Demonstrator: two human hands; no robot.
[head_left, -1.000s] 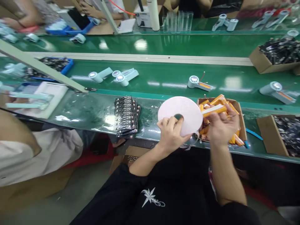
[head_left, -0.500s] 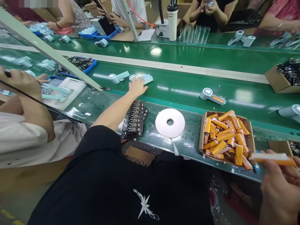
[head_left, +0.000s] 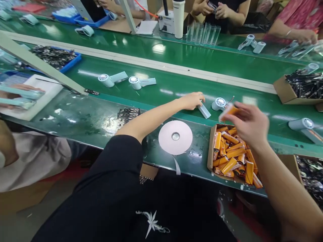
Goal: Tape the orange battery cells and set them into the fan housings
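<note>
From where I stand, the person's left hand (head_left: 193,100) reaches over the green belt (head_left: 176,80), its fingers curled over one end of a pale-blue casing (head_left: 205,111); the hand hides that end, so I can't tell whether they grip it or only rest on it. The casing's handle pokes out toward the counter (head_left: 83,117). The right hand (head_left: 248,117) is up in the air, fingers pinching an orange cell (head_left: 230,111) with a whitish face, a bit blurred. Between the two hands sits another blue unit (head_left: 219,104) with a thin wire, right in the gap. Below the right hand, a cardboard box (head_left: 211,148) of orange cells takes up the counter, and beside it a white tape roll (head_left: 176,148) lies flat, its tail hanging over the edge. The left forearm crosses above, partly hiding a stack of circuit boards (head_left: 127,115).
</note>
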